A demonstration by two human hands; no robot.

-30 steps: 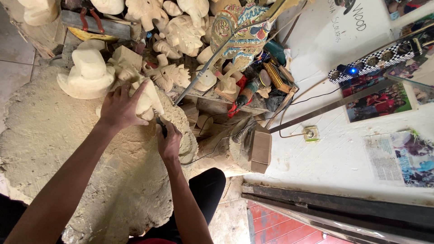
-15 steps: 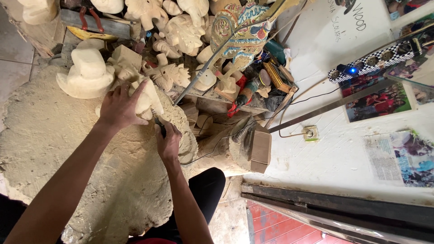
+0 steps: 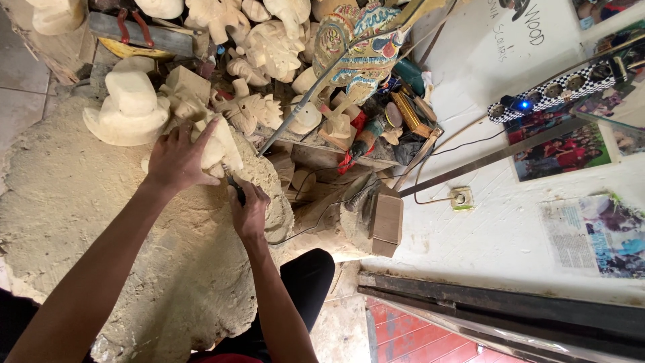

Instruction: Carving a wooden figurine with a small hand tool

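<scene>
A small pale wood carving (image 3: pixel 218 146), unpainted and rough-cut, rests on my sawdust-coated work mound, tilted under my left hand (image 3: pixel 176 160). My right hand (image 3: pixel 250 210) grips a dark-handled carving tool (image 3: pixel 235 190), its tip touching the carving's lower edge.

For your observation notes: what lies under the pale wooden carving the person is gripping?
The pale wooden carving rests on a large, rough, sawdust-coloured block. The left hand covers much of it, so the exact contact spot is hidden.
</scene>
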